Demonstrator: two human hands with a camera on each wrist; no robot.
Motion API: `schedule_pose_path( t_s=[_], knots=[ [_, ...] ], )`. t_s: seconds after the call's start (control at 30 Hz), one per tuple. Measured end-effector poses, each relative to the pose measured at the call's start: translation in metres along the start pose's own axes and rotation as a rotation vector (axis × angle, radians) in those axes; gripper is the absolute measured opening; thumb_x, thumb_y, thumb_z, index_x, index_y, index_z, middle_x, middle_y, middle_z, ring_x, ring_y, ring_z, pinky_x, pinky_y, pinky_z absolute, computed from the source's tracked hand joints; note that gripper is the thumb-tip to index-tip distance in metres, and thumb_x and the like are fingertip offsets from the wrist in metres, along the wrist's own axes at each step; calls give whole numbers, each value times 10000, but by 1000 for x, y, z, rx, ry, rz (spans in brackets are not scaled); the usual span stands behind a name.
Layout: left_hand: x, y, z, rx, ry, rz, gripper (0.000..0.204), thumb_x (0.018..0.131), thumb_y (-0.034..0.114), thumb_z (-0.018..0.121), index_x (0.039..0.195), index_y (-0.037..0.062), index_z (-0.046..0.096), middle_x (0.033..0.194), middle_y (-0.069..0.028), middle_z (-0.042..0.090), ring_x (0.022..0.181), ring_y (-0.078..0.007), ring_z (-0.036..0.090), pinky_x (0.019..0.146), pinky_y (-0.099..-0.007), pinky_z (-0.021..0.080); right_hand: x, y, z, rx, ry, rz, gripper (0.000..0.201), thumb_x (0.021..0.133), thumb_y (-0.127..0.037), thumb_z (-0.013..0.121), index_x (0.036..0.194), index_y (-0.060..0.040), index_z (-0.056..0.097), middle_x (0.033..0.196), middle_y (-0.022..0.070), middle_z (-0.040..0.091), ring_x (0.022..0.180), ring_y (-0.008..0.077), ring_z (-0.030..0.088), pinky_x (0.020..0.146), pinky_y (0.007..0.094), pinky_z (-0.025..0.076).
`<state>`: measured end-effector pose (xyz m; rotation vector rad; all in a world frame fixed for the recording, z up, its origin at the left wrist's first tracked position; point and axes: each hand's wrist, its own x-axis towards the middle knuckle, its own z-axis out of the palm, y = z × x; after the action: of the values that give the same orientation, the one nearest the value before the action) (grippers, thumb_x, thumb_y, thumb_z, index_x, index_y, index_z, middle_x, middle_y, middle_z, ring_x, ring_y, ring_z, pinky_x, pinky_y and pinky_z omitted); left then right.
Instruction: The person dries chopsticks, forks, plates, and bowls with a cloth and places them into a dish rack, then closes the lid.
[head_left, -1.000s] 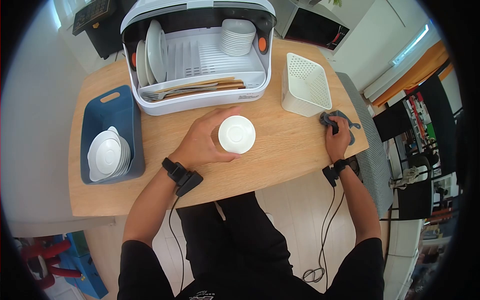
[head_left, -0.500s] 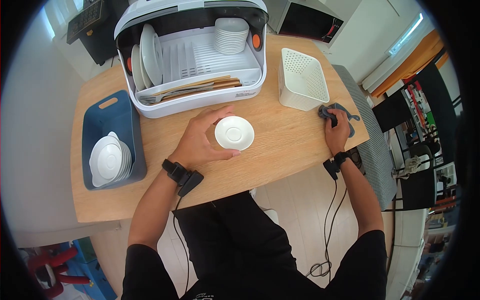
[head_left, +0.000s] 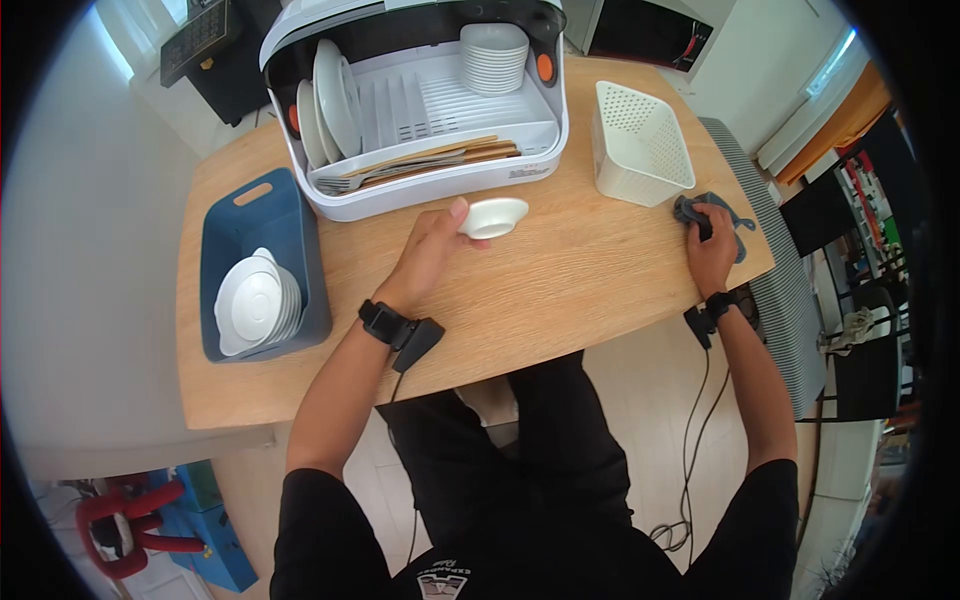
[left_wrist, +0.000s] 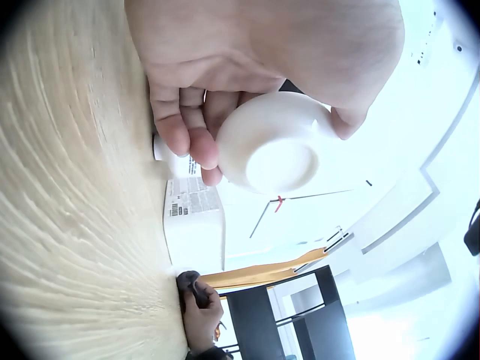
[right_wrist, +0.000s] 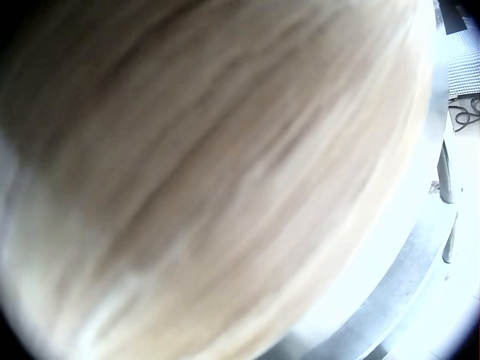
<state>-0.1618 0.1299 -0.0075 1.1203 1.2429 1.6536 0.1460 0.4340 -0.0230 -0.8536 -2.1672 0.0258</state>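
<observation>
My left hand [head_left: 432, 252] grips a small white dish [head_left: 495, 217] by its rim, raised above the table just in front of the dish rack [head_left: 440, 200]. The dish is tilted on edge, and the left wrist view shows its underside with a round foot [left_wrist: 281, 165]. At the table's right end, my right hand [head_left: 710, 255] holds a bunched dark grey cloth [head_left: 690, 210], part of it lying flat beyond the fingers. A blurred tan surface fills most of the right wrist view.
In the rack are upright plates [head_left: 337, 100], a stack of small white dishes [head_left: 494, 62] and chopsticks with cutlery [head_left: 420, 166]. A blue bin [head_left: 318, 280] at left holds nested white bowls [head_left: 250, 302]. A white perforated basket [head_left: 640, 185] stands right of the rack.
My left hand has moved forward towards the rack and turned the dish from facing up to tilted on edge. The right hand stays on the cloth. The head view has shifted slightly.
</observation>
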Motion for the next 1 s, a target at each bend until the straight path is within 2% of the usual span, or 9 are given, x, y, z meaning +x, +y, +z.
schedule_pose_path(
  t_s=[0.03,0.07,0.13,0.33,0.43,0.6,0.7,0.93,1.0],
  knots=[
    [2,0,-1,-147,-9,-10,603,1082,470,358,1324,-38,575,1279,-177,655,1088,-213,636,905,-321,494,0,-2,-1,-4,-25,48,285,825,-1,686,1101,-63,655,1170,128,653,1072,327,646,914,384,519],
    [3,0,-1,-126,-7,-28,603,1082,470,358,1324,-38,575,1279,-177,655,1088,-213,636,905,-321,494,0,0,-1,5,-32,63,304,828,-9,691,1124,-62,653,1183,127,651,1086,324,644,935,381,515],
    [4,1,-1,-356,-60,-71,623,1079,494,310,1404,-12,472,1343,-199,598,1112,-304,617,882,-363,496,0,-2,-2,11,-42,85,336,837,-9,686,1167,-61,650,1199,127,649,1094,322,643,954,378,510],
    [7,-2,-8,-711,-204,-161,643,1072,525,315,1494,42,368,1429,-239,514,1134,-320,607,885,-388,516,-2,8,1,7,-35,48,384,869,-3,664,1246,-68,639,1220,127,645,1116,307,639,963,363,509],
    [5,1,-3,-810,-158,-199,636,1070,515,331,1502,50,362,1445,-256,491,1113,-323,613,904,-407,521,-1,6,-1,43,-33,18,394,878,12,658,1262,-75,636,1238,123,640,1125,300,638,964,362,510],
    [4,3,1,-786,-142,-228,643,1066,505,346,1508,38,348,1460,-274,469,1076,-328,626,919,-429,524,5,-1,-9,112,-67,16,410,887,55,634,1276,-74,637,1235,117,629,1114,276,637,956,346,508],
    [2,1,-2,-753,-162,-237,655,1065,509,348,1511,30,334,1466,-292,454,1049,-328,635,913,-433,531,11,-12,-21,294,56,-141,393,875,108,586,1223,-55,670,1134,112,624,1007,260,648,855,301,523],
    [2,-2,-2,-657,-192,-242,713,1057,563,325,1518,21,307,1464,-340,430,985,-310,648,903,-405,546,6,-89,-49,378,27,-341,473,792,170,603,1192,-63,699,1095,126,620,978,273,654,821,332,542],
    [1,1,1,-639,-179,-245,712,1058,563,322,1519,21,305,1467,-343,425,978,-304,648,909,-408,545,4,-115,-48,373,-14,-491,477,755,149,620,1150,-95,730,1062,109,630,909,267,656,773,350,551]
  ],
)
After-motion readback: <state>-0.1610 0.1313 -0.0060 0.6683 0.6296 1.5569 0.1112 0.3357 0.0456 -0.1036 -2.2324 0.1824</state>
